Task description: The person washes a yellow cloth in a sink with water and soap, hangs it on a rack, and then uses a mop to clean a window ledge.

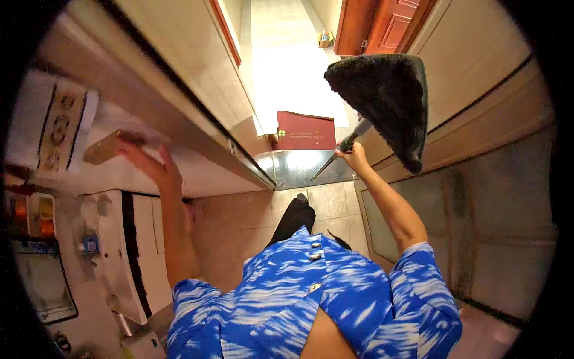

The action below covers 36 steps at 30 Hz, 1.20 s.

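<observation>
My right hand grips the pole of a mop ahead of me. The pole slants up to a triangular mop head with a dark, shaggy pad, raised off the floor near the right wall. To the left, my left hand is lifted beside the wall with thumb and fingers apart. Its fingertips meet or overlap a brown, block-like object; blur hides whether they hold it. Between the door frames, a dark glossy threshold lies below the mop pole.
A red doormat bearing writing lies past the threshold, before a brightly lit hallway floor. A white washbasin stands at left. A glass panel is on the right. Farther off are a reddish wooden door and a small box.
</observation>
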{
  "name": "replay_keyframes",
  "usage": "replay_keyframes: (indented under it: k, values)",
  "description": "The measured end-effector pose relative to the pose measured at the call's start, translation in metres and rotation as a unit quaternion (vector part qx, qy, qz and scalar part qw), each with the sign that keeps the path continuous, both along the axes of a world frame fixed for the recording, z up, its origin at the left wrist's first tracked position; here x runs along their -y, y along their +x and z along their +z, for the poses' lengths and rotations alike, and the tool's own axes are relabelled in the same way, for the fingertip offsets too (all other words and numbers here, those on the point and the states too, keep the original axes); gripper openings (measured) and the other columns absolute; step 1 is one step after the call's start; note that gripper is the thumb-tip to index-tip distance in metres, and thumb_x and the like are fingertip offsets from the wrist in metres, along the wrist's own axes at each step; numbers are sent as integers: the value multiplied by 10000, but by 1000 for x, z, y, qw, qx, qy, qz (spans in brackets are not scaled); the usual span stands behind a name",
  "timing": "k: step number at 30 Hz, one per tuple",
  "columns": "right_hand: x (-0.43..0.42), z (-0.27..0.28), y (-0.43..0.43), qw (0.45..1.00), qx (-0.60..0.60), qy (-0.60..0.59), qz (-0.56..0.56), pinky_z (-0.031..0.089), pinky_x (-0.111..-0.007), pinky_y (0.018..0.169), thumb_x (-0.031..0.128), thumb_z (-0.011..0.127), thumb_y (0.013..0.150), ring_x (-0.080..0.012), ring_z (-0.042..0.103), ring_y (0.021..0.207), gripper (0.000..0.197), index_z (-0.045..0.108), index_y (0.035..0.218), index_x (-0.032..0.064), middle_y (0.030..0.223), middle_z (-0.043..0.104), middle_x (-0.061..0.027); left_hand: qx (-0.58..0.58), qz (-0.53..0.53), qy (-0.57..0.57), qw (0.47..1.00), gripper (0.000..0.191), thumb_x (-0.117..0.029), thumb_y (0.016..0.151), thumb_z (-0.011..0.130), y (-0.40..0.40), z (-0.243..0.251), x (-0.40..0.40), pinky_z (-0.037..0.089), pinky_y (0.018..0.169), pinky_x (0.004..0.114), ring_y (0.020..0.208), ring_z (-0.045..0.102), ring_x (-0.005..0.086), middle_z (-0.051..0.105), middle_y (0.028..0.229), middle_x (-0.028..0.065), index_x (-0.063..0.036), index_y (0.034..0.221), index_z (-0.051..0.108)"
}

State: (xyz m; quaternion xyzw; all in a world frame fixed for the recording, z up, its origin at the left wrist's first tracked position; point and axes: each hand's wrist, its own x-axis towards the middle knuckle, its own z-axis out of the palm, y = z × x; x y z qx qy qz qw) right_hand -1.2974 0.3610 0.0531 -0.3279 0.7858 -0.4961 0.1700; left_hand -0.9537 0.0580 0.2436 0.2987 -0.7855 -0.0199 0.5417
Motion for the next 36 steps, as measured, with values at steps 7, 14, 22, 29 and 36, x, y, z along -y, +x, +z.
replay_keyframes:
  k: [7, 14, 22, 29, 36]
  values:
    - [61, -3, -126, 1000, -20, -19, 2, 490, -264, 637, 102, 730, 688, -100, 587, 711, 230, 623, 873, 16, 768, 633, -36, -17, -133, -136, 982, 421, -246, 810, 515, -75, -55, -77, 378, 876, 463, 1050, 449, 349, 427, 1204, 206, -65, 1171, 397]
    - [151, -15, -239, 1000, -28, 1, -9, 479, -284, 647, 142, 754, 650, -154, 606, 700, 248, 631, 837, 36, 736, 638, -72, 64, -285, 159, 943, 415, 38, 694, 566, -271, -72, -75, 388, 904, 409, 1050, 466, 352, 473, 1151, 187, -9, 1094, 465]
    - [212, -24, -307, 996, -62, -21, 65, 479, -313, 634, 128, 744, 647, -175, 611, 678, 241, 623, 827, 22, 730, 641, -89, 132, -312, 238, 910, 561, 9, 712, 594, -426, -168, -50, 324, 986, 406, 1169, 365, 393, 346, 1253, 226, -15, 1225, 365]
    - [223, -104, -330, 992, -40, -27, 117, 474, -324, 652, 167, 754, 643, -175, 614, 712, 273, 627, 828, 12, 772, 651, -110, 136, -317, 201, 917, 553, -1, 703, 590, -473, -266, -45, 336, 979, 402, 1160, 378, 389, 352, 1249, 213, -26, 1211, 374]
    - [257, -172, -362, 986, -86, -104, 97, 471, -321, 649, 148, 757, 635, -169, 605, 697, 273, 609, 816, 6, 738, 641, -94, 186, -329, 154, 913, 556, -21, 695, 599, -507, -358, -20, 328, 981, 418, 1160, 357, 397, 358, 1236, 228, -17, 1204, 375]
